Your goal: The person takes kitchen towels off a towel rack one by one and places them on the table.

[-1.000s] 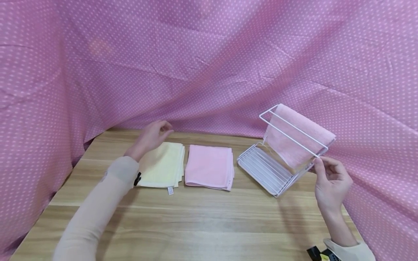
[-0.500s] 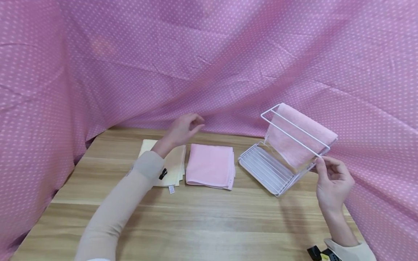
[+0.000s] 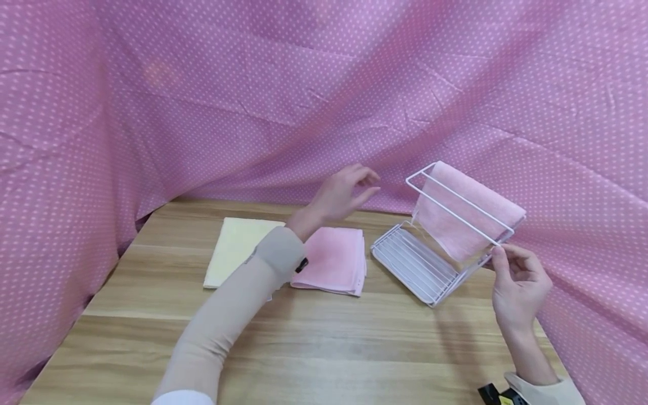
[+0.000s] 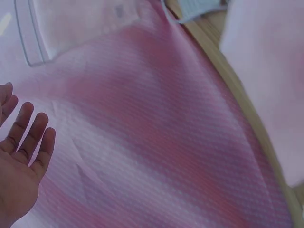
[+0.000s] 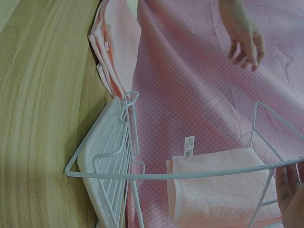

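A white wire rack (image 3: 415, 264) with a slatted tray at its base stands at the right of the table. Over its upper bars hangs a pink towel (image 3: 463, 208), whose small label shows in the right wrist view. My right hand (image 3: 521, 284) pinches the rack's frame at the upper right corner. In the air above a folded pink towel (image 3: 334, 261), my left hand (image 3: 344, 194) holds nothing, its fingers loosely bent. The left sleeve partly covers both that towel and a folded pale yellow towel (image 3: 240, 247) lying to its left.
The wooden table (image 3: 324, 349) backs onto a pink polka-dot cloth (image 3: 283, 101), which also drapes both sides. A dark device (image 3: 503, 395) sits at the right wrist.
My left hand has moved right through the air, from above the yellow towel past the folded pink one toward the rack. The right hand keeps its hold on the rack.
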Available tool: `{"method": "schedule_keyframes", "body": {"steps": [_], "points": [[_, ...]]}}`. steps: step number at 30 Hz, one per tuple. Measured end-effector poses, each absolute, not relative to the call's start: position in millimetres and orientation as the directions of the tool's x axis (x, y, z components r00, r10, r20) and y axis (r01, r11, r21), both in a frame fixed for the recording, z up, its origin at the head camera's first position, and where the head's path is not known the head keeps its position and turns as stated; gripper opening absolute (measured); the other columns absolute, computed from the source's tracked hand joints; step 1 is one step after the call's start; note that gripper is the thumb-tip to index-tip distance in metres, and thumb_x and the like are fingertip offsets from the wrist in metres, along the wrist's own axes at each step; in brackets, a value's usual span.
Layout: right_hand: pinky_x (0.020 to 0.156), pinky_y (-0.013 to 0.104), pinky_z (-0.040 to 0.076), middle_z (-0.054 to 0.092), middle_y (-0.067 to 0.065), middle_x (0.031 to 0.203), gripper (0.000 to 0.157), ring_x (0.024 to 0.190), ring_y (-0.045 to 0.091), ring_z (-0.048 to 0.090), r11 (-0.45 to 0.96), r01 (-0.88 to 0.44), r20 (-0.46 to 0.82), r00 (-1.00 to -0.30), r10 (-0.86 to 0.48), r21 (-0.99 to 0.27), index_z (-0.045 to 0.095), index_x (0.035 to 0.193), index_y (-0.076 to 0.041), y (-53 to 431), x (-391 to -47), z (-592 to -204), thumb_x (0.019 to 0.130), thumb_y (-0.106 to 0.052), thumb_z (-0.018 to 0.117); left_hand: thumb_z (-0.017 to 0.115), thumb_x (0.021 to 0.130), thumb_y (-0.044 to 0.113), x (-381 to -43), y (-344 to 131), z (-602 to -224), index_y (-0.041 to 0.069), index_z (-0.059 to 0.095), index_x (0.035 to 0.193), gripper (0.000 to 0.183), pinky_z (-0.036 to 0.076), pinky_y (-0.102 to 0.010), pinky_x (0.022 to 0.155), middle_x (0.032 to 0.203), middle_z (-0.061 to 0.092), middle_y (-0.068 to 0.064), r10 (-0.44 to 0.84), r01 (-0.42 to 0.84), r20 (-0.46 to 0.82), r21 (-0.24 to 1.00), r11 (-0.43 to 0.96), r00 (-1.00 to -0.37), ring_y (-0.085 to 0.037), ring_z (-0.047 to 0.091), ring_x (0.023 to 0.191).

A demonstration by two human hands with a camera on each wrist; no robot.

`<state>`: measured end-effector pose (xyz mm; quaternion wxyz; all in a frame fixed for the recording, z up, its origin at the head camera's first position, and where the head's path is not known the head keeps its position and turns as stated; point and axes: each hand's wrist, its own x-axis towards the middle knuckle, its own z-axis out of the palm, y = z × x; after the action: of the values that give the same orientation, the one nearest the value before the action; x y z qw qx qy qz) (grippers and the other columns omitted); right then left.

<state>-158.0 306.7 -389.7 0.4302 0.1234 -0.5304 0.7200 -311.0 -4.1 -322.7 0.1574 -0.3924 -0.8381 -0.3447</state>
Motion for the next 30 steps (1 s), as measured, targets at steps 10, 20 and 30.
{"method": "schedule_keyframes", "body": {"steps": [10,20,30], "points": [[0.068,0.023,0.063,0.075,0.013,0.082,0.007,0.069,0.017,0.074,-0.062,-0.769,0.662,-0.586,0.467,-0.636,0.068,0.099,0.021,312,-160,-395,0.092,0.018,0.067,0.062,0.108,0.028,-288,64,-297,0.013,0.07,0.125,0.025,0.054,-0.018,0.095,0.118,0.072,0.0,0.643,0.859,0.571,0.303,0.413,-0.511,-0.012,0.067,0.112],[0.068,0.023,0.063,0.075,0.013,0.082,0.007,0.068,0.016,0.074,-0.065,-0.78,0.677,-0.579,0.454,-0.623,0.066,0.099,0.023,315,-160,-396,0.092,0.021,0.064,0.052,0.111,0.04,-281,121,-273,0.022,0.064,0.136,0.033,0.051,-0.017,0.099,0.131,0.07,0.007,0.741,0.838,0.392,0.257,0.481,-0.545,-0.006,0.064,0.123],[0.07,0.022,0.063,0.076,0.013,0.084,0.007,0.071,0.016,0.073,-0.043,-0.772,0.679,-0.583,0.445,-0.635,0.068,0.099,0.02,314,-159,-395,0.093,0.019,0.064,0.048,0.112,0.043,-296,153,-264,0.027,0.058,0.14,0.033,0.047,-0.014,0.1,0.14,0.065,0.01,0.777,0.821,0.265,0.201,0.534,-0.57,-0.004,0.059,0.128]]}}
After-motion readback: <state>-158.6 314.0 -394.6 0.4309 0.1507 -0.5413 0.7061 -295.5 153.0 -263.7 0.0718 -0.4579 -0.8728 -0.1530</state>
